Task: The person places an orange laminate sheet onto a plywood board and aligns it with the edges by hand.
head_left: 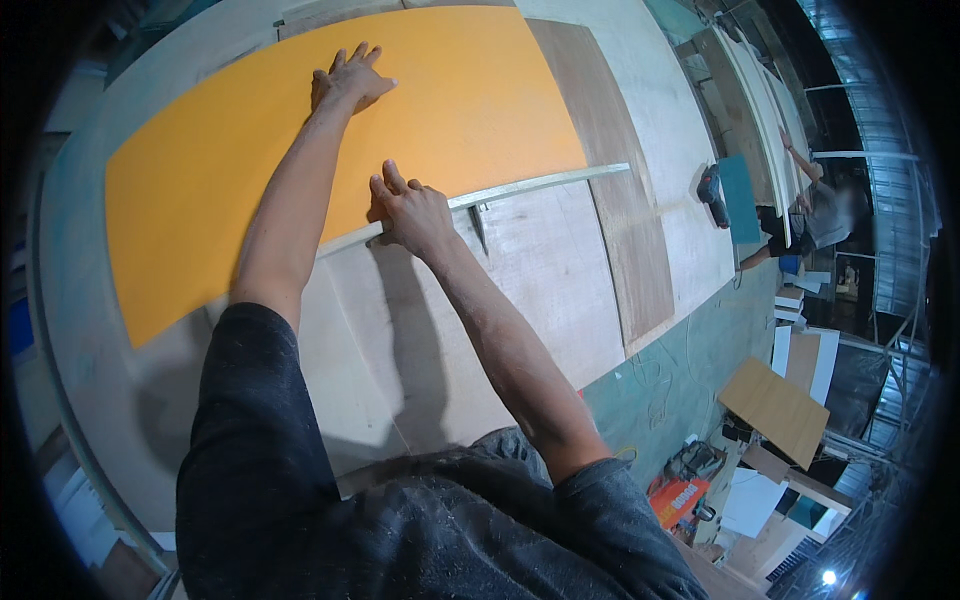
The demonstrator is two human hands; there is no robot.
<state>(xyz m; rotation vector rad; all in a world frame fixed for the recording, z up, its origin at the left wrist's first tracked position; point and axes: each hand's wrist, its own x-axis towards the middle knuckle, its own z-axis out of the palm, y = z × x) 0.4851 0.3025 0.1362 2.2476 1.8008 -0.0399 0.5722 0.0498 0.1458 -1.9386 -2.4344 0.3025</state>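
Yellow panel [460,100], laid flat; strip [545,182] along near edge, fixing not discernible. Left hand [352,82], fingers spread, on panel; right hand [415,215] over strip, grip unclear.

left hand [352,82]: fingers spread, toward far edge of orange panel [470,100] | right hand [415,212]: fingers partly bent, at panel's near edge | forearms [287,215]: both reaching forward

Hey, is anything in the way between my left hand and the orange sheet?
Nothing visible: your left hand is spread on the orange sheet. The strip runs along its near edge, by your right hand.
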